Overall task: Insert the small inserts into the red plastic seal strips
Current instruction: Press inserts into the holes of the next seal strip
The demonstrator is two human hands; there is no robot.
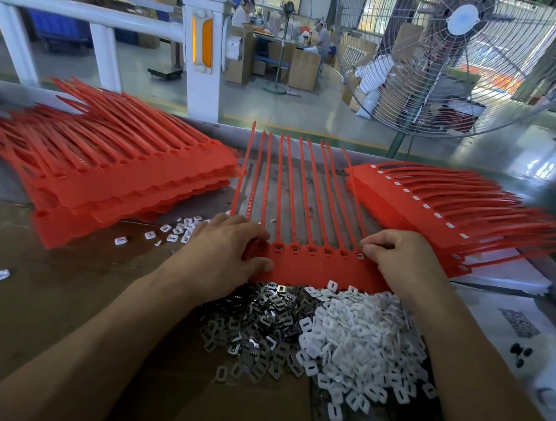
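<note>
A red seal strip sheet (312, 264) lies flat in front of me, its thin tails pointing away. Small metal inserts sit in several of its sockets (310, 249). My left hand (225, 252) rests on the sheet's left end, thumb on the band and fingers curled over the left sockets. My right hand (400, 257) is at the right end, its fingertips pinched at the socket (359, 255) there; an insert between them cannot be made out. A heap of metal inserts (256, 326) and a heap of white plastic inserts (360, 339) lie just below the sheet.
A tall stack of red sheets (116, 174) lies at the left. A stack of sheets with white inserts fitted (439, 207) lies at the right. Loose white inserts (177, 230) are scattered near the left stack. A large fan (458, 65) stands beyond the table edge.
</note>
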